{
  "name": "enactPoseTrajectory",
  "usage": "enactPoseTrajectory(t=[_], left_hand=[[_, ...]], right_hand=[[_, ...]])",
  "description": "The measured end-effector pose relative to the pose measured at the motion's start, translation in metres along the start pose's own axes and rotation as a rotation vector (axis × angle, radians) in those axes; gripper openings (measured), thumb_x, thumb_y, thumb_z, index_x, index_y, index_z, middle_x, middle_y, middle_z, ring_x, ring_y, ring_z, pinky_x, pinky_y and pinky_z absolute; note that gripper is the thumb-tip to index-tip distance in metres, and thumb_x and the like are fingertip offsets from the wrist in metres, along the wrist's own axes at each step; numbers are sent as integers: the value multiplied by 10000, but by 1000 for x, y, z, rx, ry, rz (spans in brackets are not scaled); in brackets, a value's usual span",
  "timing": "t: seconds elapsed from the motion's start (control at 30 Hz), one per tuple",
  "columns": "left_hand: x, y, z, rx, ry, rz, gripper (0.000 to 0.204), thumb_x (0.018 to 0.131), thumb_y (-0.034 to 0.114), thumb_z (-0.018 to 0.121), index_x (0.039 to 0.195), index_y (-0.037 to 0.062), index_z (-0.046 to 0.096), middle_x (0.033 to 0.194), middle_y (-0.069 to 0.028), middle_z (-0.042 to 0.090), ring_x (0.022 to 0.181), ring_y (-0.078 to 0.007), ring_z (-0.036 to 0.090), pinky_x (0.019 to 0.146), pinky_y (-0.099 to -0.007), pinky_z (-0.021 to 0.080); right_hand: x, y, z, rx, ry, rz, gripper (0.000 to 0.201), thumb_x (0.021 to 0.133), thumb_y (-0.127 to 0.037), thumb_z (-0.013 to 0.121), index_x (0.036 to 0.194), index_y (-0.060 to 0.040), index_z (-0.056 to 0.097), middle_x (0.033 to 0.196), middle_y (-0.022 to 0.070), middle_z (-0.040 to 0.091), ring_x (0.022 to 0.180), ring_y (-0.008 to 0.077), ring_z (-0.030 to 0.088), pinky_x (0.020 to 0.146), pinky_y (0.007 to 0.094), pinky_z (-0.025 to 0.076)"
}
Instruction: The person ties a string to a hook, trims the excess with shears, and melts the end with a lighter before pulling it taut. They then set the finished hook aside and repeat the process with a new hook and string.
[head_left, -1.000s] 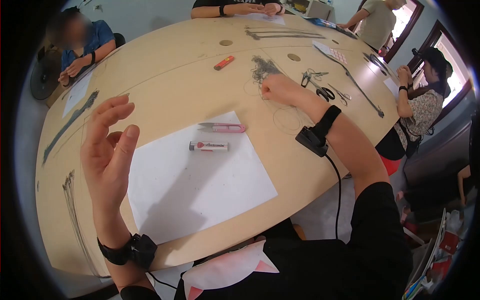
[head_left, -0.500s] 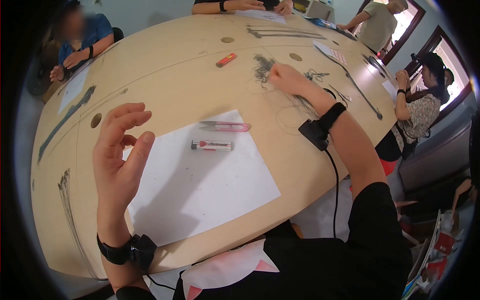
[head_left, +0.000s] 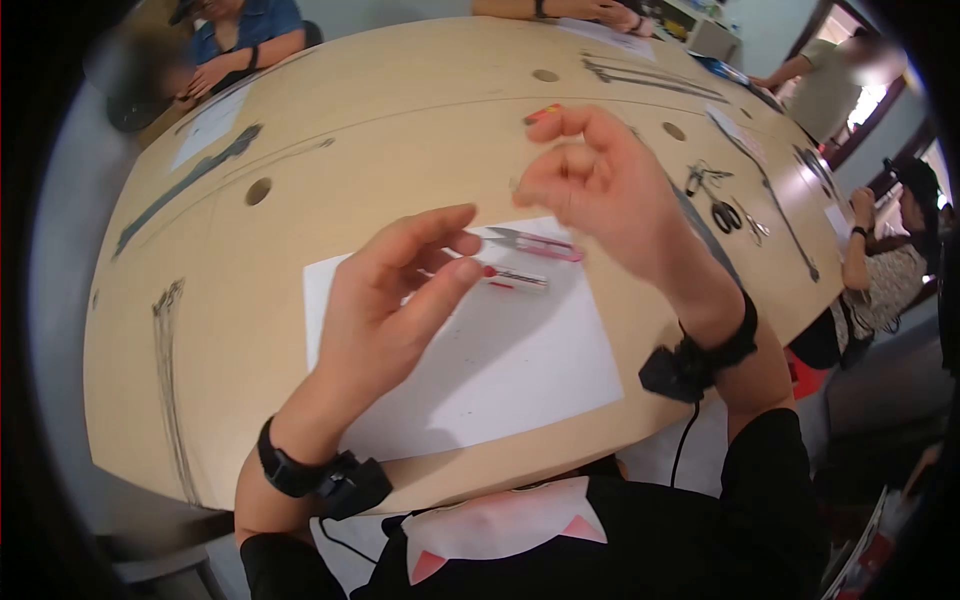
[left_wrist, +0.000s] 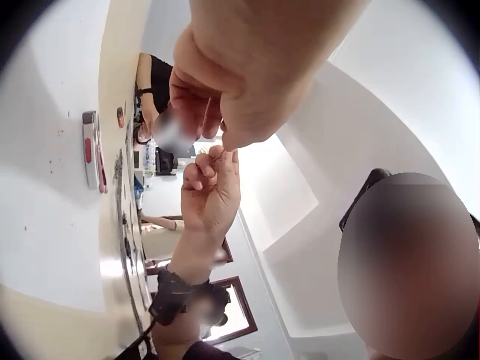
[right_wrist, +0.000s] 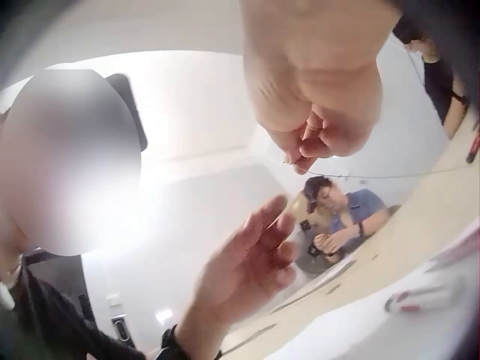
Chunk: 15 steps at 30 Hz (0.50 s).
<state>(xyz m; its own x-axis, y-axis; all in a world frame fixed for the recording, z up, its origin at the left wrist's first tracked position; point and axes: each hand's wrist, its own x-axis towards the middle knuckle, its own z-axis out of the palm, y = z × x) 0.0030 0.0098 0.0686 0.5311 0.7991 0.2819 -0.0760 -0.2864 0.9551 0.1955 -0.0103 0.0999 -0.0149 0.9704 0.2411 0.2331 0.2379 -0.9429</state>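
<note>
My right hand (head_left: 610,190) is raised over the table, thumb and fingertips pinching a thin dark strand (right_wrist: 367,177) that trails sideways in the right wrist view. Opposite it, my left hand (head_left: 395,300) hovers above the white paper (head_left: 520,380) with fingers loosely bent and a gap between thumb and forefinger; nothing shows in its grip. Pink-handled thread snips (head_left: 548,248) lie on the paper's far edge. Beside them is a small white tube with red marks (head_left: 520,281), partly covered by the left fingertips in the head view.
Black-handled scissors (head_left: 725,215) lie to the right. A red lighter-like stick (head_left: 543,114) is partly behind my right hand. Dark strand bundles lie at left (head_left: 170,390) and far left (head_left: 190,185). Other people sit or stand around the table.
The right hand has come back from the tangled strands, leftward and up toward the left hand, now with a strand in its fingers. My left hand has shifted right over the paper; the head view has turned left.
</note>
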Motion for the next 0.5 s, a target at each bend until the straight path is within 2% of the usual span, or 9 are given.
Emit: enactPoseTrajectory(t=[0.03,0.07,0.1,0.17,0.23,0.27,0.33,0.5], left_hand=[[-2,1,-1,17,19,-6,293,771,51,564,1048,-18,500,867,-55,569,762,-85,529,658,-195,422],[-3,2,-1,-100,14,24,281,777,48,559,1043,-24,500,858,-54,570,765,-89,529,667,-199,424],[-3,2,-3,-220,4,58,270,784,46,555,1037,-30,500,848,-53,571,767,-93,528,676,-203,425],[-5,3,-6,-259,14,78,229,789,36,547,1002,-40,512,824,-54,573,768,-99,529,694,-214,429],[-5,4,-4,-226,15,121,181,795,86,542,951,-7,546,830,-61,551,671,-106,528,576,-204,418],[-6,8,-4,-219,-12,103,138,783,17,545,913,-29,547,861,-54,551,784,-104,528,697,-216,430],[-7,7,-4,-181,-12,120,122,783,10,540,899,-29,550,868,-56,546,785,-107,528,693,-214,429],[-6,4,-6,-189,14,104,87,786,0,528,861,-31,559,850,-63,549,737,-110,533,643,-221,443]], right_hand=[[-6,-1,11,90,-56,-46,298,761,-50,547,1010,18,397,722,35,562,647,59,499,554,183,394],[-12,-1,20,176,-108,-91,296,762,-25,542,1014,19,392,732,37,561,645,58,503,551,177,400],[-17,0,26,185,-119,-99,296,762,-25,542,1014,19,392,732,37,561,645,58,503,551,177,400],[-23,-1,33,56,-113,-258,316,774,44,506,1041,20,338,793,105,544,745,112,539,641,214,441],[-26,3,37,71,-93,-307,296,778,48,499,1033,17,352,806,106,537,748,113,536,626,209,438],[-27,4,39,50,-31,-379,261,771,28,516,1002,17,397,784,84,545,705,93,540,597,191,443],[-25,9,39,-9,35,-520,234,758,16,533,977,11,451,768,67,562,658,71,548,528,161,433],[-26,6,28,-21,-37,-399,181,748,15,531,924,3,496,749,53,571,628,65,536,493,166,405]])
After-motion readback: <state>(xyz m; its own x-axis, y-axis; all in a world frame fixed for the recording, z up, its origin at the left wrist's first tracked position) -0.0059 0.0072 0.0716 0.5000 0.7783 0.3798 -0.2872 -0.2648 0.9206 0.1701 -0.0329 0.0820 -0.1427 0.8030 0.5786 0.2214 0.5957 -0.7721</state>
